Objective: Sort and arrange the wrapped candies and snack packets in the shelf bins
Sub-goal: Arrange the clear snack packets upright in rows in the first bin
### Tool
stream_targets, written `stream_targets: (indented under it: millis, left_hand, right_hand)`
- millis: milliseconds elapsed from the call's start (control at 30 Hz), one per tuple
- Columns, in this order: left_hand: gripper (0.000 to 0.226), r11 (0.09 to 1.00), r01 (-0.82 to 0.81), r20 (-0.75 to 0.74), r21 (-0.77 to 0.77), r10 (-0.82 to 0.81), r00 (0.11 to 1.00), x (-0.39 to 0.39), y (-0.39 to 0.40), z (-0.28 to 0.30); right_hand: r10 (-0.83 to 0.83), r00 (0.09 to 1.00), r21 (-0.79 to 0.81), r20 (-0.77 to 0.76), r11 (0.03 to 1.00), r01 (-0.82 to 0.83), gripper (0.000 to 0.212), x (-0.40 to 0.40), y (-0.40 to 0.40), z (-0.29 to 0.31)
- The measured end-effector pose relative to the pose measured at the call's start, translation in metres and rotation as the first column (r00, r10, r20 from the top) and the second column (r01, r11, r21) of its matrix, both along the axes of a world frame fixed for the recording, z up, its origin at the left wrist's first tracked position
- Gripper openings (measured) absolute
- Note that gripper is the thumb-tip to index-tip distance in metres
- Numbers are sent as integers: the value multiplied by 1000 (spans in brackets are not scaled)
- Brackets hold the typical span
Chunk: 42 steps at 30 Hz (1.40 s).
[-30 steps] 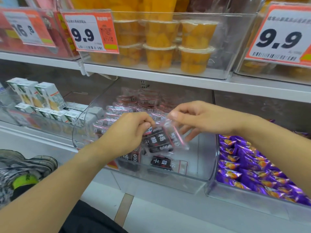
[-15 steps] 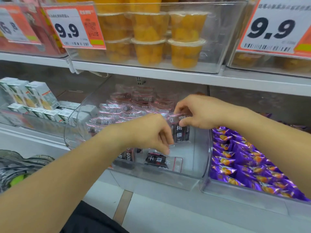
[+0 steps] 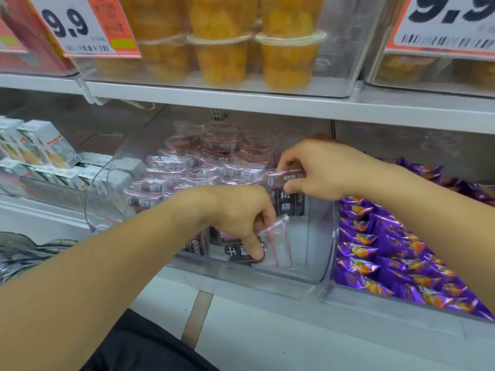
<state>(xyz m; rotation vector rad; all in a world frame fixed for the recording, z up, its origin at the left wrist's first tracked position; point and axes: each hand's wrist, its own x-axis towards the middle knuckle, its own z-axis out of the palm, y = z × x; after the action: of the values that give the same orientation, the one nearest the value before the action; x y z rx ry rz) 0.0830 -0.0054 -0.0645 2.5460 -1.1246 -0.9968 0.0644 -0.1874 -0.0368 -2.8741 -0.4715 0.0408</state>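
Landmark: clear bin, middle of the lower shelf. Read left to right.

Left of the clear bin: white drink cartons, some upright, others lying flat in a row, held in a neighbouring clear container.

Inside the clear bin, rear half: rows of snack packets, clear wrap with pink edging and dark contents, standing upright and overlapping toward the back wall.

Inside the clear bin, front: left hand reaches down from the front rim. Grip closed, fingers curled, thumb and fingertips pinching the flat packet, which lies on the bin floor with its clear pink-edged end pointing right. More dark packets lie flat just left of it, partly hidden under the wrist.

Inside the clear bin, right side: right hand is higher, near the right wall. Grip closed, thumb and fingers pinching the top edge of an upright packet, black label with white characters facing the camera. This packet stands at the front of the rows, its lower edge just behind the flat packet.

Right of the clear bin: second clear container touching it side by side, filled with purple wrapped candies with orange print.

Above the clear bin: upper shelf carrying cups of yellow fruit in a clear box, and orange price tags reading 9.9.
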Motion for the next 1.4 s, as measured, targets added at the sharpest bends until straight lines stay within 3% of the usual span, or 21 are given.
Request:
stream_targets:
  millis: [167, 267, 433, 533, 633, 733, 833, 933, 1033, 1167, 1300, 1400]
  left_hand:
    - [28, 990, -106, 208, -96, 124, 970, -6, 37, 30]
    - [29, 950, -197, 238, -242, 255, 937, -9, 60, 39]
    - [23, 947, -220, 433, -234, 304, 848, -17, 79, 34]
    - [21, 945, -227, 417, -235, 309, 855, -20, 82, 28]
    - [23, 937, -223, 450, -269, 327, 831, -18, 81, 24]
    - [27, 922, -229, 491, -312, 362, 792, -15, 77, 17]
    - [29, 900, -217, 512, -377, 398, 762, -17, 74, 12]
    - [38, 839, -210, 441, -503, 457, 772, -30, 88, 21]
    - [52, 912, -205, 460, -355, 361, 811, -42, 116, 32]
    - [24, 946, -245, 491, -211, 319, 811, -41, 134, 25]
    - [11, 942, -256, 480, -216, 331, 813, -34, 133, 13]
    - [8, 933, -277, 502, -229, 357, 788, -28, 139, 19]
  right_hand:
    - [80, 988, 37, -130, 996, -76, 20, -7, 2, 16]
    - [116, 967, 127, -227, 988, -88, 19, -11, 7, 24]
    - [153, 987, 93, -56, 985, -147, 30, -5, 39, 6]
    - [205, 974, 3, -95, 979, -205, 28, -2, 47, -6]
    - [173, 975, 128, -137, 980, -156, 14, -3, 44, -1]
    - [114, 993, 163, -8, 980, -112, 37, -7, 43, 3]
    - [146, 988, 208, 47, 966, -153, 45, -20, 51, -3]
    - [176, 981, 51, 76, 982, -180, 54, -24, 62, -15]
    - [173, 975, 39, 141, 983, -180, 28, -21, 68, -13]
    - [78, 993, 127, 83, 988, -88, 12, -21, 65, -12]
    - [43, 999, 64, -1, 997, -43, 59, -29, 75, -23]
    - [8, 999, 27, 36, 1000, -9, 49, -27, 81, -24]
